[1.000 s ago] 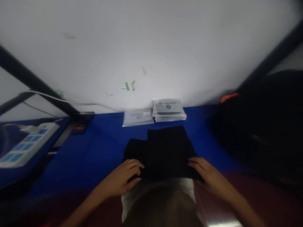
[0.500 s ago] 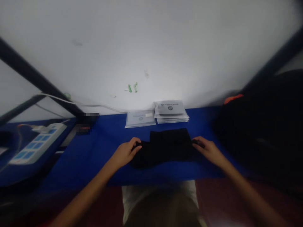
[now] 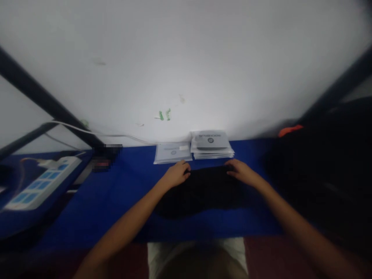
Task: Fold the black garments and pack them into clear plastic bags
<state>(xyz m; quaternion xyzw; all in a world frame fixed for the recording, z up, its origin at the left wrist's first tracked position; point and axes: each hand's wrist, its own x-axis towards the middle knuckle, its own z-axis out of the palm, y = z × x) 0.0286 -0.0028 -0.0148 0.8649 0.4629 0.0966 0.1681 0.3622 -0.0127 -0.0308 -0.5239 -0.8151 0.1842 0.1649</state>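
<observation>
A black piece of cloth (image 3: pixel 206 190), perhaps a garment, lies spread on the blue tabletop (image 3: pixel 116 201). At its far left corner my left hand (image 3: pixel 176 174) is closed, pinching the edge between thumb and fingers. My right hand (image 3: pixel 241 172) grips the far right corner the same way. The cloth is too dark to show its folds or exact kind. Just beyond it stands a stack of flat clear packets (image 3: pixel 212 143) with a printed logo, and a single flat packet (image 3: pixel 173 153) lies to the left of the stack.
A white power strip (image 3: pixel 43 184) with blue sockets lies at the left. A white cable (image 3: pixel 116 135) runs along the wall. Dark metal frame bars (image 3: pixel 52 108) slant at both sides. A large black mass (image 3: pixel 328 186) and an orange item (image 3: pixel 290 130) occupy the right.
Both hands have moved inward and to the cloth's far edge, from its left and right ends. The upper layer's raised outline is no longer distinct. The view has tilted slightly up.
</observation>
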